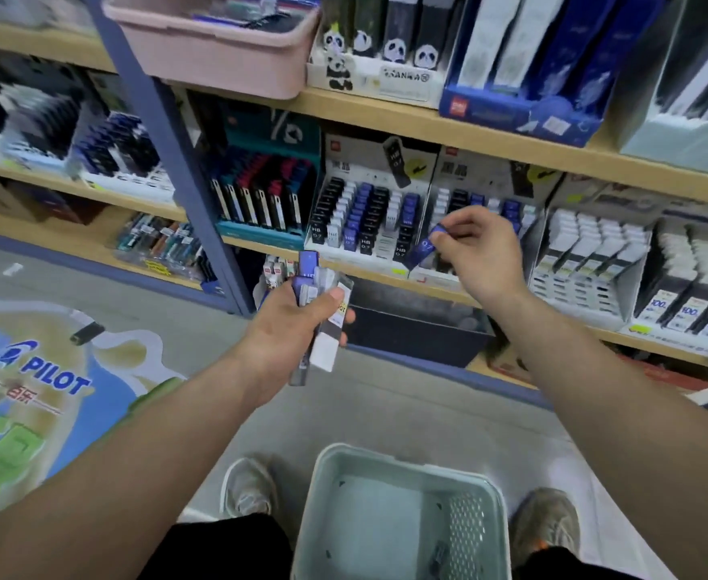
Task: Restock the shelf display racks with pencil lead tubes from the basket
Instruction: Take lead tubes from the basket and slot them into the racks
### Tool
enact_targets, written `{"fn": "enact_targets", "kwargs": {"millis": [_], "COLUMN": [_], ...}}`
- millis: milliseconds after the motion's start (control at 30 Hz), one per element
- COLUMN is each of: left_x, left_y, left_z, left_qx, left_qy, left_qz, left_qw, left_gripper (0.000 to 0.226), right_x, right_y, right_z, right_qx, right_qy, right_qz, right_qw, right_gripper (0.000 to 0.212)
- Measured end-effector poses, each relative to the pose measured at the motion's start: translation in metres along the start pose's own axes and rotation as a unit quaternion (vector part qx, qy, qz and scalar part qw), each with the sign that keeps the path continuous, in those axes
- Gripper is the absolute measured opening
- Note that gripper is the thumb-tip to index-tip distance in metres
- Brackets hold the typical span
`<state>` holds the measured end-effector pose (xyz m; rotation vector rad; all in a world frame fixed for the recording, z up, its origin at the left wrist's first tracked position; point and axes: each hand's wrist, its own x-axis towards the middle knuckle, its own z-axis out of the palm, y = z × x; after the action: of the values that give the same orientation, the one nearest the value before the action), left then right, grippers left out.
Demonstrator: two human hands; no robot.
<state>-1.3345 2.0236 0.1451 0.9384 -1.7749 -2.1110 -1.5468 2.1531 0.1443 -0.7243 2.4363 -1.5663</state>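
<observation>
Head view is showing the right hand (475,249) pinching a slim blue plastic lead tube (424,246) between thumb and fingertips, just in front of the right-hand black-and-white cardboard display rack (486,169) on the far shelf. Matching it to a blue column and sliding it in upright looks best. The left hand (293,328) is gripping a mixed bundle of blue, clear and white tubes (323,316). The pale green plastic basket (385,464) is sitting near, between the feet.

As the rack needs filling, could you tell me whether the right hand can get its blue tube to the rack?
Probably yes: the right hand pinches the blue tube just before the rack, nothing lies between, and the left hand holds its tubes lower, aside.
</observation>
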Motion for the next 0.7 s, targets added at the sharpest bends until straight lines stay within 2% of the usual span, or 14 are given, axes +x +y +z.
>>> {"fn": "enact_targets", "kwargs": {"millis": [233, 400, 700], "left_x": [0.026, 0.038, 0.044], "left_y": [0.01, 0.011, 0.013], "left_z": [-0.016, -0.017, -0.016], "left_qx": [-0.042, -0.052, -0.068], "left_qy": [0.004, -0.008, -0.005], "left_qz": [0.008, 0.012, 0.015], "left_qw": [0.999, 0.999, 0.998], "left_gripper": [0.016, 0.015, 0.011], "right_x": [0.059, 0.082, 0.094], "right_y": [0.002, 0.015, 0.025], "right_z": [0.023, 0.031, 0.036], "right_qx": [-0.145, -0.221, -0.311], "right_qy": [0.03, -0.01, -0.041], "right_qz": [-0.09, -0.074, -0.11], "right_qw": [0.985, 0.972, 0.943], "right_gripper": [0.01, 0.009, 0.011]}}
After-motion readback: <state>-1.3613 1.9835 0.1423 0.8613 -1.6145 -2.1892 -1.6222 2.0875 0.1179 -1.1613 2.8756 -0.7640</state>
